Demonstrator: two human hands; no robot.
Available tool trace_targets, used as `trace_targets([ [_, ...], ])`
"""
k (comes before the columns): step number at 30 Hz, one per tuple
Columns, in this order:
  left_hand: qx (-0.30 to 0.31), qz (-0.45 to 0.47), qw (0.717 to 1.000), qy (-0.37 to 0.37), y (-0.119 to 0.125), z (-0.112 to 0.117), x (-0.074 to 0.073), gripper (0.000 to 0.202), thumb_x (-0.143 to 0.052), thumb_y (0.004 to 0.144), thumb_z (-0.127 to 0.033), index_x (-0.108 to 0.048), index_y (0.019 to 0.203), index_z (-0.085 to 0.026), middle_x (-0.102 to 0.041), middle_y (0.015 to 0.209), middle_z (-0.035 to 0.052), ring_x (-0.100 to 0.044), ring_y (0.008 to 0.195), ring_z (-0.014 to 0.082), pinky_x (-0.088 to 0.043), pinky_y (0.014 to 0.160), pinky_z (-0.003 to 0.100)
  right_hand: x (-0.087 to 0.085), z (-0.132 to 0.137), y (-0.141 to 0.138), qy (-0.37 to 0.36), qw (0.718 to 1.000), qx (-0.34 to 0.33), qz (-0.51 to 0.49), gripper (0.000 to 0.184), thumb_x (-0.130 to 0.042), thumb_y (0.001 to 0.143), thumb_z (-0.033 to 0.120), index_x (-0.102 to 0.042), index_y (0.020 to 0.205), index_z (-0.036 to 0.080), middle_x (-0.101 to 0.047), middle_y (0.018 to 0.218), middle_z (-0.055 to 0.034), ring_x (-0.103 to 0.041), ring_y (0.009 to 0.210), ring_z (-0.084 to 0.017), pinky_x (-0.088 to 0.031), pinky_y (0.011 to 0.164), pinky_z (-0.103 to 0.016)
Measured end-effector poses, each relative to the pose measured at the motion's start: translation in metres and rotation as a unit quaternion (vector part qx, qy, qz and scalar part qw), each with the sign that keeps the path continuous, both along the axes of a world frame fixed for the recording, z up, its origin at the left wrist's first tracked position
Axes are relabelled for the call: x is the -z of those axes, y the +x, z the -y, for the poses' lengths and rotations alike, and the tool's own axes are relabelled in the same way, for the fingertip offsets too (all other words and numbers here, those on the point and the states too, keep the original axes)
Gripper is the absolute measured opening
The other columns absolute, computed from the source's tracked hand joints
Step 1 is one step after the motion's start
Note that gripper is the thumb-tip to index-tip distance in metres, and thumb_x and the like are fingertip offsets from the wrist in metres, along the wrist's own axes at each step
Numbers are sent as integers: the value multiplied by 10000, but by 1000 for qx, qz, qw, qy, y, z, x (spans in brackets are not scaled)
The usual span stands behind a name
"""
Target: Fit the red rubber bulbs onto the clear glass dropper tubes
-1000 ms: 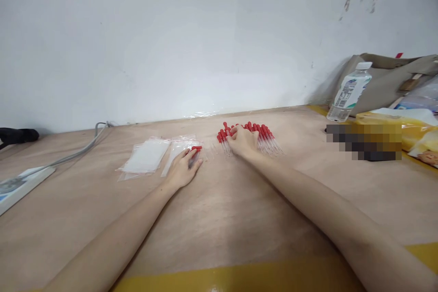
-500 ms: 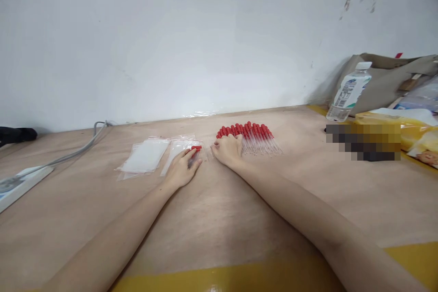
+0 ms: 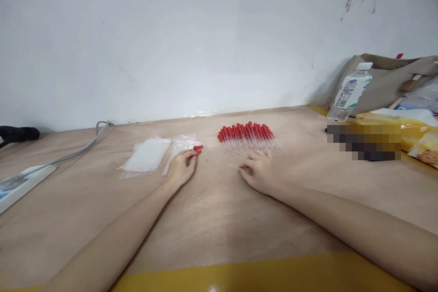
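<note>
My left hand (image 3: 180,167) rests on the table with its fingers bent onto the edge of a small clear zip bag (image 3: 179,147), pinching it. Two red dropper bulbs (image 3: 197,148) lie just past its fingertips at the bag's mouth. My right hand (image 3: 260,171) lies to the right with its fingers curled. Its fingertips pinch the faint glass end of a dropper that points left toward the bag. Just beyond it lies a neat row of several glass droppers with red bulbs (image 3: 247,137).
A stack of clear bags (image 3: 145,159) lies left of the held bag. A grey cable (image 3: 73,153) and a white power strip (image 3: 20,181) are far left. A water bottle (image 3: 348,92), a beige bag (image 3: 393,77) and yellow packets (image 3: 415,134) crowd the right.
My right hand left the dropper pile, went left to the bag, then drew back toward me. A second red bulb now lies at the bag's mouth. My left hand stayed.
</note>
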State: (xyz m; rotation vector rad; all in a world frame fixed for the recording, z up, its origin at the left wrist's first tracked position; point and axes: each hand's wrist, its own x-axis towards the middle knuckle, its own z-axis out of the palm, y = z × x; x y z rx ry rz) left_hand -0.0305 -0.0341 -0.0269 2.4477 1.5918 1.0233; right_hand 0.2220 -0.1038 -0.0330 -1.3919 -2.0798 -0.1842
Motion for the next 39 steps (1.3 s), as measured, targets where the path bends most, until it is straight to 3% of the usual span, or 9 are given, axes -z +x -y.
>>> trace_targets([
  [6,-11,-36,999,39,2,4,-4,179,-478,798,-272,-633,834,-189,-612,995,71,-546,977,225,-437,860,370,-1,14,21,7,996,-88,-1,292,-539,789,355,-623,1040,232,-576,1072,-82,-509,954,-221,-381,816,-388],
  [9,-14,-58,993,97,2,8,-8,161,-502,800,-300,-618,831,-192,-578,1036,81,-504,1018,238,-397,895,387,-1,9,16,-16,992,-124,15,273,-520,810,374,-637,1036,273,-553,1154,-70,-478,1045,-232,-379,860,-419],
  [13,54,-39,988,136,9,18,-11,150,-478,834,-309,-569,858,-192,-611,938,54,-525,936,207,-411,857,358,2,4,14,-37,983,-175,-24,211,-515,825,306,-672,963,276,-591,1117,-55,-491,1052,-207,-419,863,-394],
  [17,123,39,987,98,23,32,-6,131,-484,840,-297,-518,900,-185,-605,826,28,-563,750,148,-471,701,280,4,4,15,-38,977,-205,-53,195,-517,824,249,-682,928,238,-635,1049,-48,-533,1018,-193,-441,874,-378],
  [21,185,116,976,8,34,44,-2,220,-478,839,-239,-463,1052,-189,-580,913,41,-587,799,130,-496,725,269,4,6,14,-35,974,-215,-62,203,-490,834,204,-682,898,213,-662,984,-45,-580,959,-177,-452,886,-357],
  [27,195,131,970,-65,41,47,0,90,-528,789,-227,-564,727,-173,-519,842,44,-561,777,137,-514,662,259,3,9,12,-14,979,-173,-105,214,-465,836,209,-665,911,202,-669,947,-61,-593,948,-186,-477,846,-353],
  [30,195,160,963,-94,43,46,1,106,-601,744,-253,-544,736,-165,-534,775,20,-563,701,125,-508,628,255,3,10,12,-6,978,-160,-131,225,-449,842,236,-658,922,212,-664,957,-60,-604,921,-174,-486,825,-336],
  [34,187,127,972,-65,46,47,-2,216,-584,773,-284,-573,959,-175,-563,790,23,-563,742,142,-487,677,283,3,10,10,25,978,-149,-142,217,-452,842,248,-658,901,218,-666,941,-52,-607,890,-169,-480,817,-335],
  [39,207,80,974,-44,47,50,-5,229,-472,847,-289,-635,969,-185,-588,874,58,-572,753,149,-489,674,286,2,10,9,57,975,-166,-137,198,-469,836,245,-655,895,210,-667,905,-55,-591,907,-175,-462,835,-343],
])
